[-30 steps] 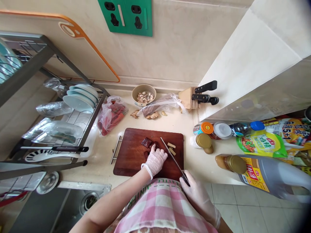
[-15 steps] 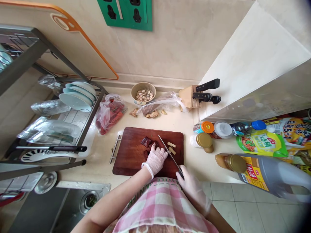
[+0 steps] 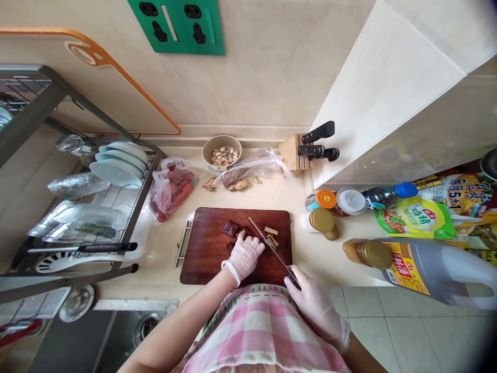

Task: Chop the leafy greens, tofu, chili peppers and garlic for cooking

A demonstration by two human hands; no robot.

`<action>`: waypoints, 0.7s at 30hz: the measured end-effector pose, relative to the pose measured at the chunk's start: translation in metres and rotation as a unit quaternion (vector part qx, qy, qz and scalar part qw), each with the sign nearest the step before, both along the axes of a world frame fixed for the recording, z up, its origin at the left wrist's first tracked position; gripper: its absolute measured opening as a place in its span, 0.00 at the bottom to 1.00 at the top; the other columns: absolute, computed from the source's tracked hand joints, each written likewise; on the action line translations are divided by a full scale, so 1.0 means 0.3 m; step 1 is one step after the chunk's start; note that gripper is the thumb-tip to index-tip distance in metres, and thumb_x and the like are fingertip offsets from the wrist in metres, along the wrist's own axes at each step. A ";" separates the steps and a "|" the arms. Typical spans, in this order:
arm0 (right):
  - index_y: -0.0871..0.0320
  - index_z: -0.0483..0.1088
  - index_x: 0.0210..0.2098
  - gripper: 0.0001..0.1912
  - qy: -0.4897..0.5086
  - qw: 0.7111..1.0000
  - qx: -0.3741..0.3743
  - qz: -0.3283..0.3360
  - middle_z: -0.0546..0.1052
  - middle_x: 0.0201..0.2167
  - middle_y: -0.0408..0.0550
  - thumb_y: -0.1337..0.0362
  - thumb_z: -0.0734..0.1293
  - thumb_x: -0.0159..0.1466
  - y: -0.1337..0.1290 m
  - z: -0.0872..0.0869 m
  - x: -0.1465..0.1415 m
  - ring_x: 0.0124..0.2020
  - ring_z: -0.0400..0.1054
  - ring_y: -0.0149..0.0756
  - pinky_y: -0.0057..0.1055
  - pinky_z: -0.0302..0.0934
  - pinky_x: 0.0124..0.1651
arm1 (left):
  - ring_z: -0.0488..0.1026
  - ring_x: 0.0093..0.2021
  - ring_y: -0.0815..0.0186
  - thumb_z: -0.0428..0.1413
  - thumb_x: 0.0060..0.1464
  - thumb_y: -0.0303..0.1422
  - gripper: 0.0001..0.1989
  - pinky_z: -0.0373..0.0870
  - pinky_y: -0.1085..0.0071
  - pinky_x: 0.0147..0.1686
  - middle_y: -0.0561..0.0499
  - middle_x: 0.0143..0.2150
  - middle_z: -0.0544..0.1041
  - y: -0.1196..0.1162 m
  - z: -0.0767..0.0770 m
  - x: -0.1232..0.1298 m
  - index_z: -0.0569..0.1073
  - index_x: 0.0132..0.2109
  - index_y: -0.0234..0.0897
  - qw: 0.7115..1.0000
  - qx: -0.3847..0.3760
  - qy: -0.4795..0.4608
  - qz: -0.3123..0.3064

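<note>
A dark wooden cutting board lies on the counter in front of me. My left hand, in a clear glove, has its fingers bent and pressed down on the board beside the blade; what lies beneath the fingertips is mostly hidden. Dark red-brown chunks, perhaps meat, sit around its fingertips. My gloved right hand is closed round the black handle of a kitchen knife, whose blade slants up and left over the board. Just right of the blade lie several pale yellowish cut strips.
Behind the board are a basket of garlic cloves, ginger pieces, a plastic bag with red contents and a knife block. A dish rack stands left; jars and a large jug stand right.
The pale strips beside the blade look more numerous and bunched. The hands keep nearly the same place on the board, and the whole view has shifted slightly.
</note>
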State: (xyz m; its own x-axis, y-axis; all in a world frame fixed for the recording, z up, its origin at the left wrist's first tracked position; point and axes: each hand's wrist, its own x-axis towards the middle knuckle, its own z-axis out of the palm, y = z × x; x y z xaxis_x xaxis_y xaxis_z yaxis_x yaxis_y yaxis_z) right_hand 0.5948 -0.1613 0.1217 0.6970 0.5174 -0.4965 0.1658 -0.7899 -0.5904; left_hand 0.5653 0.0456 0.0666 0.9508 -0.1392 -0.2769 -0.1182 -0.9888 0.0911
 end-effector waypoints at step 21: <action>0.56 0.65 0.39 0.14 -0.001 1.000 0.016 -0.014 0.74 0.30 0.47 0.55 0.54 0.64 0.019 -0.045 0.020 0.30 0.68 0.36 0.30 0.58 0.35 | 0.66 0.39 0.61 0.48 0.53 0.26 0.10 0.46 0.49 0.57 0.47 0.37 0.70 0.003 -0.001 -0.003 0.70 0.42 0.38 1.000 -0.005 -0.004 -0.002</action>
